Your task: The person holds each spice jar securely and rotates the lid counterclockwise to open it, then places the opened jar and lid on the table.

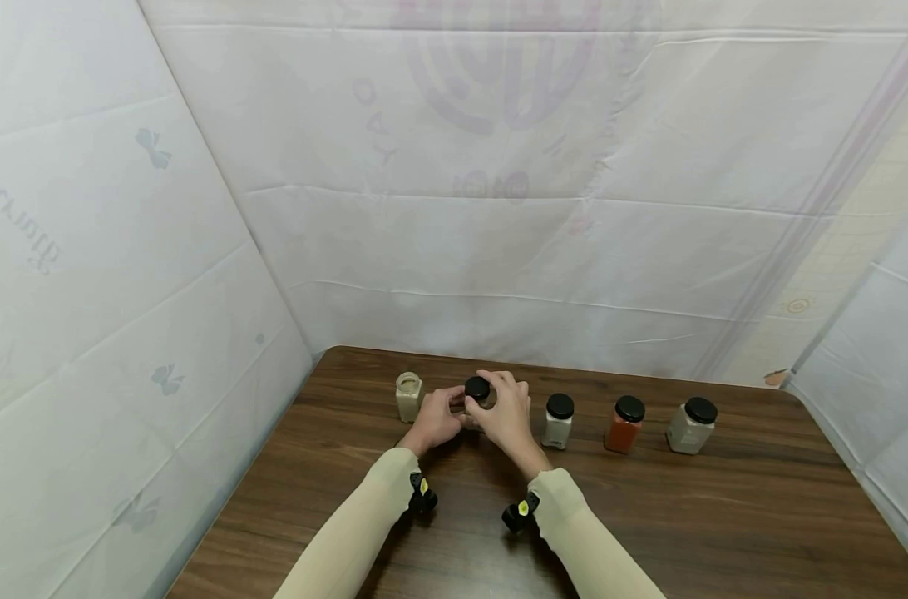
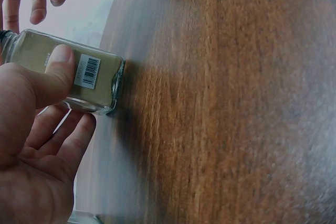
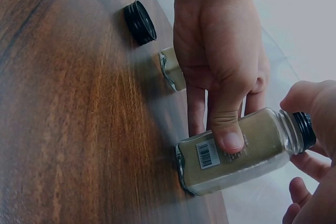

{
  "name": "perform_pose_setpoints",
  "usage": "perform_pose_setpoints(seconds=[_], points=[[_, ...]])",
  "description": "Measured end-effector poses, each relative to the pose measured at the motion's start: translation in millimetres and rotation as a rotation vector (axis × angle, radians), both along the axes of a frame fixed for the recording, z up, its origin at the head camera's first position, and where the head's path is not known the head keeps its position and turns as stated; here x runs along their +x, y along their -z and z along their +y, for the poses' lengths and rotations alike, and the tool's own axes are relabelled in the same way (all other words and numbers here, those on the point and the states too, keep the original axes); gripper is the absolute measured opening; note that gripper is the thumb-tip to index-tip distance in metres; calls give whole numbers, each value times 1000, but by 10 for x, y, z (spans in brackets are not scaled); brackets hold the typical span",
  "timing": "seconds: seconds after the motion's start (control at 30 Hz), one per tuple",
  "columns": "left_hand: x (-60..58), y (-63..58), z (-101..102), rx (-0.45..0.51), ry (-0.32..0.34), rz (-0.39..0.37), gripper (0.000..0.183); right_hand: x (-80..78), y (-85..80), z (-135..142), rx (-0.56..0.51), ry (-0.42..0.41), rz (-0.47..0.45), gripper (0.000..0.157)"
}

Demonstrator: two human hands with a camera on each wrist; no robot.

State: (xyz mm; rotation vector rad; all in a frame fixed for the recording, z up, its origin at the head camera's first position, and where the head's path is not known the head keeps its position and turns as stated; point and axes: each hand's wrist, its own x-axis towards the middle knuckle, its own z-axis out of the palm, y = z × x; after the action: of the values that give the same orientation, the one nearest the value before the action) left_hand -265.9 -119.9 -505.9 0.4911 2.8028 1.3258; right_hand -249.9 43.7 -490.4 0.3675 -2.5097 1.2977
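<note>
In the head view my left hand (image 1: 439, 418) and right hand (image 1: 508, 413) meet at a square glass jar with a black lid (image 1: 477, 388). The left wrist view shows my left thumb across the barcode side of the jar (image 2: 102, 80), which holds olive-brown powder, with fingers behind. My right thumb and fingers pinch the black lid (image 3: 304, 129) in the right wrist view. Glass threads show below that lid, which is still at the mouth. Just left of my left hand, an uncapped jar (image 1: 409, 403) of pale powder stands upright.
A loose black lid (image 3: 140, 22) lies on the wooden table (image 1: 648, 516) near the uncapped jar. To the right stand three capped jars: one whitish (image 1: 557, 428), one orange-red (image 1: 622, 431), one greyish (image 1: 688, 434). Fabric-covered walls (image 1: 499, 249) rise behind and left.
</note>
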Motion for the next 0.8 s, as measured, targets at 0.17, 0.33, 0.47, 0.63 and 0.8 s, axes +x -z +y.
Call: perform_pose_setpoints(seconds=[0.17, 0.33, 0.47, 0.63, 0.8], points=[[-2, 6, -6, -1, 9, 17, 49, 6, -4, 0, 7, 10, -4, 51], [5, 1, -6, -14, 0, 14, 50, 4, 6, -11, 15, 37, -2, 57], [12, -9, 1, -8, -3, 23, 49, 17, -2, -33, 14, 82, 23, 58], [15, -13, 14, 11, -2, 29, 48, 35, -24, -60, 4, 136, 36, 55], [14, -11, 20, 29, 3, 18, 50, 28, -29, -65, 27, 152, 20, 50]])
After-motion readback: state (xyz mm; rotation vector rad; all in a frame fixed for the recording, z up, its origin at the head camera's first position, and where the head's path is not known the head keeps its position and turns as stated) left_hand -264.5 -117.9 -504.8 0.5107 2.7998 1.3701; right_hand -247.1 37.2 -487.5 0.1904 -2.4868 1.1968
